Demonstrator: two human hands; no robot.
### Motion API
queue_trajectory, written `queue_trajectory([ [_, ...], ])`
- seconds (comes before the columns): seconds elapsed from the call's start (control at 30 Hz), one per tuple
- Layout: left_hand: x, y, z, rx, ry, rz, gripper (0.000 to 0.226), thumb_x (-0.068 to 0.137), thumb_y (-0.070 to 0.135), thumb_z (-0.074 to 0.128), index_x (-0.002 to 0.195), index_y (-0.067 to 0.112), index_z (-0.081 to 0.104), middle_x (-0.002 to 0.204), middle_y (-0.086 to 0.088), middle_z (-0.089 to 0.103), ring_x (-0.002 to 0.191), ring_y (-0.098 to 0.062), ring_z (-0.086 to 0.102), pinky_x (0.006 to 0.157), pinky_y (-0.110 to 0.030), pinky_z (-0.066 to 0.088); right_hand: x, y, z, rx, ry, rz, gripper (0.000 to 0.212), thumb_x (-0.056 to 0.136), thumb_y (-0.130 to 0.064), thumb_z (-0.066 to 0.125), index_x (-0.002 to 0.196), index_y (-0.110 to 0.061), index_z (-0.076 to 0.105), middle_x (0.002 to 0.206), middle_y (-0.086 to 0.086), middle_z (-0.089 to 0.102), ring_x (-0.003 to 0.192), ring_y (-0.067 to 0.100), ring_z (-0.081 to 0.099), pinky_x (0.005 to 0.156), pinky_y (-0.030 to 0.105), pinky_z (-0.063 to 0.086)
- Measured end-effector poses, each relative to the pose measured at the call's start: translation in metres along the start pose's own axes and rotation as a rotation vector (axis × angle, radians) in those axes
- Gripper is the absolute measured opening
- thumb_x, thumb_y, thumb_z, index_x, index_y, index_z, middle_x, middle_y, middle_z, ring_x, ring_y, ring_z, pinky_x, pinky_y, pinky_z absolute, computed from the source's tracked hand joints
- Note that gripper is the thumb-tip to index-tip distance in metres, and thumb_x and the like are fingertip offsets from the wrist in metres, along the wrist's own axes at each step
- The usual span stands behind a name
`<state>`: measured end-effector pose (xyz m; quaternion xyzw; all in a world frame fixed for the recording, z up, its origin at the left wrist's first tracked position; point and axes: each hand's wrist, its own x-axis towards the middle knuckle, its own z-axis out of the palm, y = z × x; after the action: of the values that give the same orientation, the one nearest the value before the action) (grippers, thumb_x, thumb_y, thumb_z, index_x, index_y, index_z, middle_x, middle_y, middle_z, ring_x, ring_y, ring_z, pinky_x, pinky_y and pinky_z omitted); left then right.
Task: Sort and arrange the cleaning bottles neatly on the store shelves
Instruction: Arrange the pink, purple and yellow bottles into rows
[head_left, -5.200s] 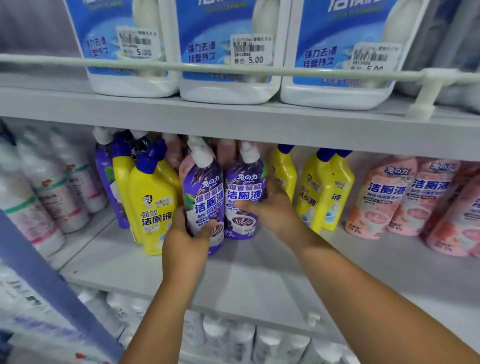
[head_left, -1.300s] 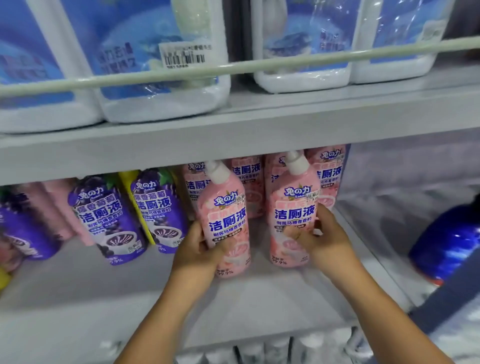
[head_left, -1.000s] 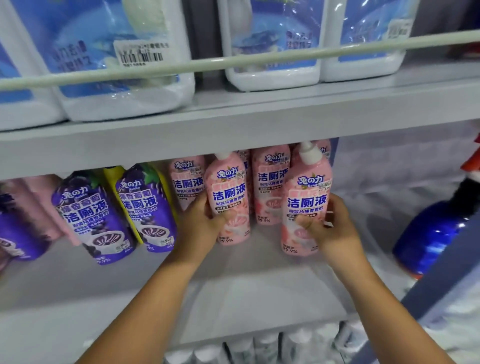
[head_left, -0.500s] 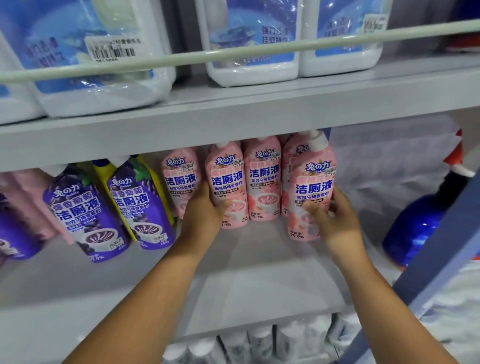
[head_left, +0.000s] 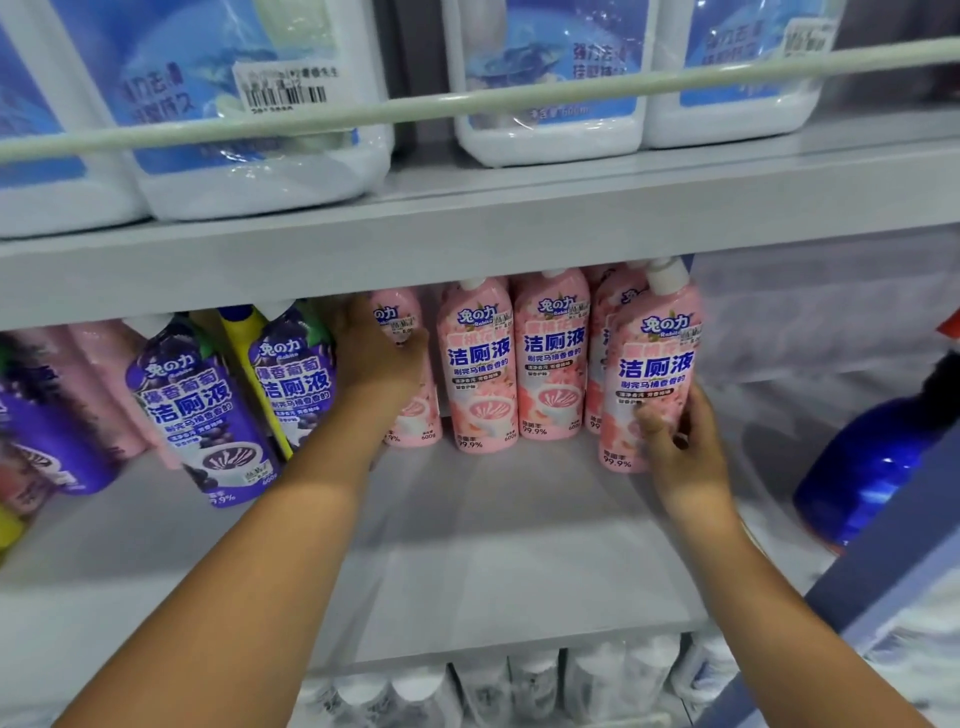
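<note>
**Two hands on pink toilet cleaner bottles, middle shelf**

The right hand (head_left: 678, 447) holds the front pink toilet cleaner bottle (head_left: 652, 364) near the right end of the middle shelf (head_left: 493, 545); its fingers and thumb are curled around the lower part of the bottle, which stands upright, a little in front of the row. The left hand (head_left: 382, 358) reaches deeper and grips the leftmost pink bottle (head_left: 410, 415) of the back row, with the fingers bent around its upper body. Between the two hands stand two more pink bottles (head_left: 519, 364), upright and touching each other. To the left of the left hand stand two purple grape-scent bottles (head_left: 208, 410), tilted, with a yellow bottle (head_left: 254, 364) between them. White jugs with blue labels (head_left: 249, 104) stand on the upper shelf behind a rail (head_left: 467, 106). A dark blue bottle (head_left: 872, 467) lies at the right edge.
</note>
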<state>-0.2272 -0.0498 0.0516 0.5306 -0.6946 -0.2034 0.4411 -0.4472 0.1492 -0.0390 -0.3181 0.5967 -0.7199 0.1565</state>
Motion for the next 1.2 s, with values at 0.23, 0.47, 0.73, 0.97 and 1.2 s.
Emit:
queue_trajectory([
  [0.23, -0.022, -0.007, -0.010, -0.067, 0.028, 0.134, 0.072, 0.084, 0.019, 0.080, 0.142, 0.014, 0.040, 0.141, -0.015, 0.045, 0.125, -0.031, 0.052, 0.100, -0.039, 0.047, 0.001, 0.000, -0.001, 0.011, -0.010, 0.021, 0.043, 0.098, -0.005, 0.062, 0.138, -0.013, 0.051, 0.110, -0.008, 0.067, 0.080, -0.015, 0.067, 0.063, 0.005, 0.050],
  [0.47, -0.066, -0.018, -0.030, -0.153, 0.093, 0.174, 0.069, 0.083, 0.022, 0.082, 0.142, 0.016, 0.046, 0.137, -0.011, 0.052, 0.124, -0.023, 0.054, 0.095, -0.025, 0.042, 0.005, 0.007, -0.002, -0.035, -0.058, 0.022, 0.047, 0.100, -0.008, 0.059, 0.145, -0.016, 0.048, 0.120, -0.004, 0.069, 0.090, -0.010, 0.068, 0.069, 0.008, 0.052],
  [0.73, -0.085, 0.014, -0.034, -0.257, -0.158, 0.126, 0.067, 0.075, 0.030, 0.087, 0.130, 0.039, 0.051, 0.128, 0.007, 0.059, 0.112, -0.014, 0.063, 0.093, -0.034, 0.052, 0.003, 0.006, 0.006, -0.158, -0.013, -0.020, 0.046, 0.097, 0.000, 0.060, 0.133, -0.027, 0.050, 0.111, -0.013, 0.062, 0.082, -0.025, 0.059, 0.068, -0.002, 0.044],
  [0.97, -0.083, 0.031, -0.003, -0.190, -0.088, 0.255, 0.070, 0.073, 0.024, 0.090, 0.134, 0.023, 0.057, 0.124, -0.003, 0.042, 0.087, 0.013, 0.043, 0.080, 0.009, 0.030, 0.006, 0.010, 0.003, -0.236, 0.018, 0.016, 0.092, 0.068, -0.040, 0.080, 0.148, -0.021, 0.040, 0.134, 0.009, 0.055, 0.103, 0.004, 0.065, 0.078, 0.012, 0.055],
  [1.2, -0.094, 0.017, 0.015, -0.182, -0.102, 0.227, 0.093, 0.077, 0.012, 0.087, 0.154, 0.025, 0.037, 0.140, -0.004, 0.040, 0.108, 0.002, 0.045, 0.088, 0.009, 0.030, 0.004, 0.009, 0.008, -0.370, 0.070, -0.007, 0.088, 0.050, -0.052, 0.084, 0.128, -0.041, 0.046, 0.125, -0.007, 0.054, 0.107, 0.018, 0.065, 0.088, 0.048, 0.060],
])
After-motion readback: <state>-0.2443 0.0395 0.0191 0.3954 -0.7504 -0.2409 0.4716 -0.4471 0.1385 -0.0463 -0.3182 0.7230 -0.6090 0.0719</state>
